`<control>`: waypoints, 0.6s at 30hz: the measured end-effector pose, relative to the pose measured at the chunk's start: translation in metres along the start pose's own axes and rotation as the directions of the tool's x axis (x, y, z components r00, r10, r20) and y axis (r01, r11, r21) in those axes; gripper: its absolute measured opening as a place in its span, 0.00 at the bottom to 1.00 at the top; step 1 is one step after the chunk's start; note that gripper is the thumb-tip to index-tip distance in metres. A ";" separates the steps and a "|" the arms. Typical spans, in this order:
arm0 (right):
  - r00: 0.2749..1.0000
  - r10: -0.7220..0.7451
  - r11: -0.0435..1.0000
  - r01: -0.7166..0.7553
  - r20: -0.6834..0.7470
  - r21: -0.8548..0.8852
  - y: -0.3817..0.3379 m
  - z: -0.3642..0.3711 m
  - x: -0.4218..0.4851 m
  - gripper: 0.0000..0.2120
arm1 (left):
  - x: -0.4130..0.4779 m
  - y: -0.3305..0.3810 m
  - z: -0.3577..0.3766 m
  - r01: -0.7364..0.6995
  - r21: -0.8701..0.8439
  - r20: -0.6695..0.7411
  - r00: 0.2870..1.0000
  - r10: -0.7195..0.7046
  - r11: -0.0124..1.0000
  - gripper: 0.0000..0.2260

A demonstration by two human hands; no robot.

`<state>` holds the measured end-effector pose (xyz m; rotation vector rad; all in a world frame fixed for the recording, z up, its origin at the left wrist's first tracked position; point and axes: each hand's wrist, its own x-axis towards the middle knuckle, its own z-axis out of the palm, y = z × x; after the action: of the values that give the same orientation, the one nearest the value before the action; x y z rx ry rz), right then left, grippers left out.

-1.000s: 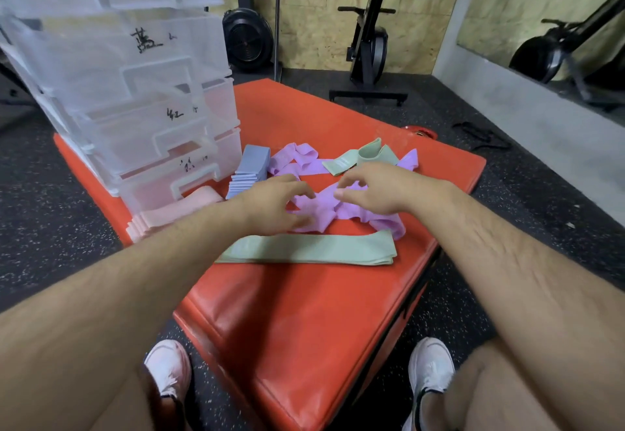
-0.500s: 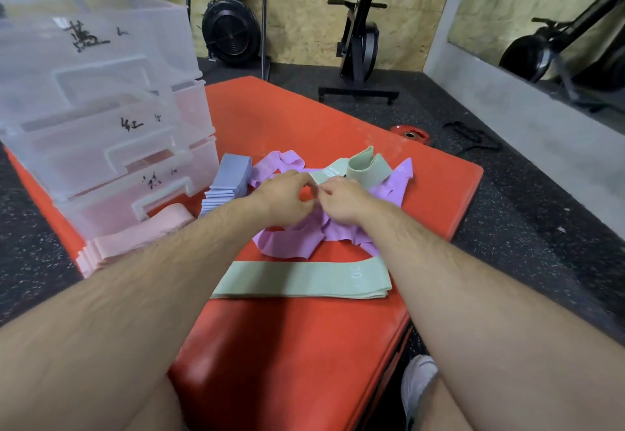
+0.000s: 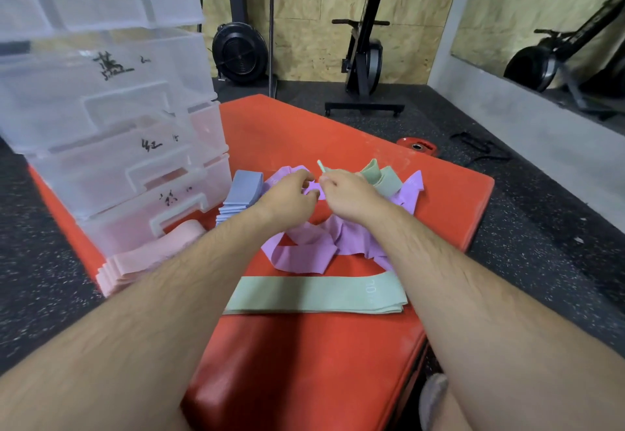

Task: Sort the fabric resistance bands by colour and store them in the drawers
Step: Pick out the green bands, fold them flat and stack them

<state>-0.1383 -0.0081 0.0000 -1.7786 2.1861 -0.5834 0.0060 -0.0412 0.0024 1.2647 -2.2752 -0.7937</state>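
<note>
Forearms outstretched, right hand pinching green band

Translucent plastic drawers; matt cloth bands; glossy red pad.

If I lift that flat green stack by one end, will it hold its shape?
Probably not: the green stack shows separate layers at its right edge, so it would likely fan apart. The purple bands behind it curl loosely, suggesting soft, floppy fabric.
</note>
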 end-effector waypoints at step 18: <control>0.953 -0.240 0.934 0.278 -0.183 0.224 -0.025 -0.025 -0.043 0.18 | -0.035 0.012 -0.041 -0.145 -0.348 -0.218 0.973 0.070 0.926 0.06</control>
<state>-0.1185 0.0328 0.0312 -1.9522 1.8752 -1.0370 0.0404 -0.0170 0.0377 0.9913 -1.9092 -0.9452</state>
